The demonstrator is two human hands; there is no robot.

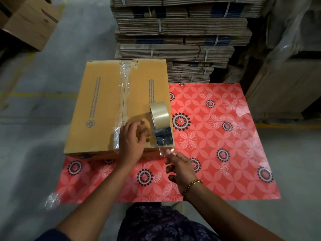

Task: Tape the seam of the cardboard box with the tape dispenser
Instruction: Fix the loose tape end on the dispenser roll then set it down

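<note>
I look down at a closed box (111, 108) lying on the far left corner of a red floral mat (217, 145) spread on a grey floor (43, 105). The box overhangs the mat's left and far edges. Clear tape (124, 79) runs along the seam down the middle of the box top, wrinkled and shiny, and folds over the near edge. A tape roll (160, 117) stands on its edge on the box top, at the box's near right corner, with a loose strip of clear tape coming off it toward me. My left hand (132, 141) rests on the box top near the near edge, just left of the roll, fingers spread and curled, palm down; it grips nothing that I can see, though its fingertips are blurred beside the roll. My right hand (180, 166) hovers over the mat just in front of the box's near right corner, thumb and forefinger pinching the free end of the strip. A gold bracelet (191, 186) circles my right wrist. Beyond the mat's far edge rise bundled stacks of flat cardboard (182, 32). Another carton (33, 23) sits on the floor at the far left. A crumpled scrap of clear film (51, 200) lies on the floor by the mat's near left corner.
</note>
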